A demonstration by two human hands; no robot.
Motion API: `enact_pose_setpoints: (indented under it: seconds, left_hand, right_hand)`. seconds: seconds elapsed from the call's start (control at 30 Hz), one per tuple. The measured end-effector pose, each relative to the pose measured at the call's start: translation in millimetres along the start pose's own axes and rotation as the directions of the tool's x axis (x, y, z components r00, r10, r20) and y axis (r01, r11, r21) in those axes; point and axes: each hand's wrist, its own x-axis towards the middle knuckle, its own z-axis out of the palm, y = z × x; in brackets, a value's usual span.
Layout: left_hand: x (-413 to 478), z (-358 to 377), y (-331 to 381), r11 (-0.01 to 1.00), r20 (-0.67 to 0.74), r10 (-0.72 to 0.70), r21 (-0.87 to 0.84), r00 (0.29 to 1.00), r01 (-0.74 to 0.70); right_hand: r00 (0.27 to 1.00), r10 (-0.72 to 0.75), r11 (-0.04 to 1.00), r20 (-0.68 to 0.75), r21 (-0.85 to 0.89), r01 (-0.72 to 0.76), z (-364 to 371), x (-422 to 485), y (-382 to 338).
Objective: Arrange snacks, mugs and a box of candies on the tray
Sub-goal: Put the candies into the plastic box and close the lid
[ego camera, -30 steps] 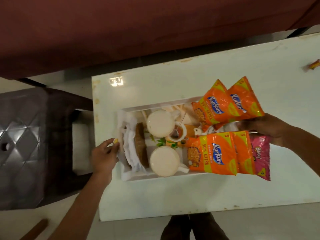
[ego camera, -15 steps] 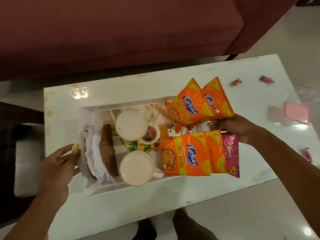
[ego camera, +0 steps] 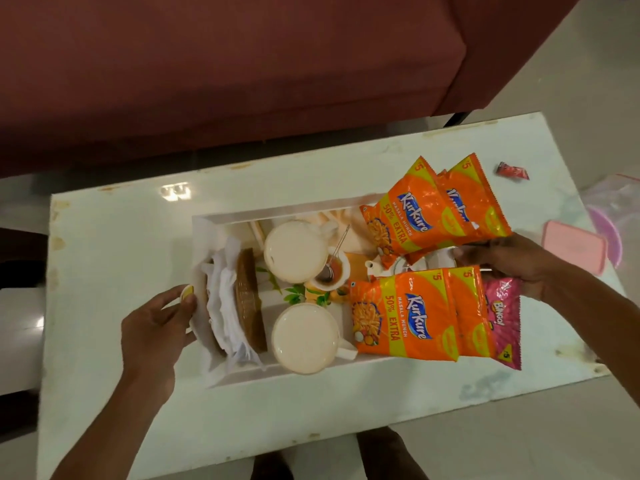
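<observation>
Tray (ego camera: 270, 213) sits at the middle of the white table (ego camera: 121, 271), long side running left to right, and it is already well loaded. At its left end lies a white napkin (ego camera: 225, 303) with a brown slab (ego camera: 250, 306) propped in it. Two cream mugs stand beside that, one (ego camera: 294, 252) toward the top of the frame and one (ego camera: 304, 337) toward the bottom. The right end is covered by orange snack packets: an upper pair (ego camera: 408, 220) fanned out and tilted, and a lower pair (ego camera: 405, 317) lying flat with a pink packet (ego camera: 502, 317) tucked under their right side, hanging over the tray's end.

The left hand (ego camera: 159, 327) holds the tray's left rim, thumb on top and fingers wrapped at the edge. The right hand (ego camera: 502, 265) reaches in between the two groups of packets at the right end. Its fingers are bent, but the packets hide whether they grasp the rim, a packet or nothing.

Snacks and mugs look done. A pink box (ego camera: 575, 245), probably the candies, lies off the tray at the right of the table, by a plastic bag (ego camera: 616, 202), and a red candy (ego camera: 512, 172) lies loose at upper right. Placing that box appears to be what is left.
</observation>
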Motion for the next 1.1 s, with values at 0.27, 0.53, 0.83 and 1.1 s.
enact_pose_setpoints:
  seconds: [0.27, 0.53, 0.83, 1.1]
  left_hand:
    - [8.8, 46.7, -9.4, 0.999, -0.062, -0.047, 0.019, 0.997, 0.048]
    - [20.1, 61.3, -32.4, 0.99, -0.128, -0.131, 0.043, 0.983, 0.138]
    - [24.3, 67.4, -48.0, 0.976, -0.141, -0.085, 0.188, 0.986, 0.111]
    - [15.8, 57.7, -38.8, 0.949, 0.004, -0.084, 0.306, 0.996, 0.079]
  right_hand:
    - [0.999, 0.042, 0.998, 0.009, 0.035, -0.042, -22.8, 31.8, 12.0]
    - [0.998, 0.04, 0.999, 0.043, 0.018, -0.041, -24.0, 59.5, 20.6]
    - [0.993, 0.085, 0.996, 0.076, -0.002, -0.085, -25.4, 68.0, 30.1]
    - [0.998, 0.065, 0.996, 0.009, 0.057, -0.065, -33.2, 52.2, 28.3]
